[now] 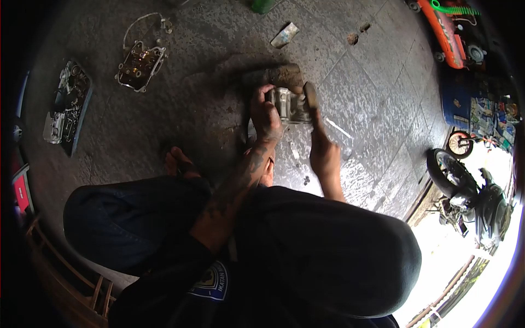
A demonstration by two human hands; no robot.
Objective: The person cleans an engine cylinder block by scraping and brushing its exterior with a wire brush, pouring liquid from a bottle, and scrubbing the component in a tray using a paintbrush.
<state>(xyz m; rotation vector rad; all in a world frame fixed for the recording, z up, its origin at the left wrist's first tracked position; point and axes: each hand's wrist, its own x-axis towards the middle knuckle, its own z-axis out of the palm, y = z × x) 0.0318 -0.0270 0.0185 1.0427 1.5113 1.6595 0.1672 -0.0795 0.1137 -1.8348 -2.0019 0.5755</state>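
Note:
In the head view, my left hand (267, 117) is closed around the left side of a silvery cast-metal engine part (284, 104), holding it against a worn brown block (285, 75) on the floor. My right hand (325, 158) grips what looks like a hammer (310, 97), slightly blurred, its brown head at the part's right edge. Whether the head touches the metal I cannot tell. My left palm hides some of the part.
At the left lie an oily engine cover (140, 65) and a tray of tools (76, 109). A flattened packet (284, 35) lies ahead. An orange wheeled jack (448, 33) stands far right, above a motorcycle (465, 186). My bare foot (178, 161) is near the work.

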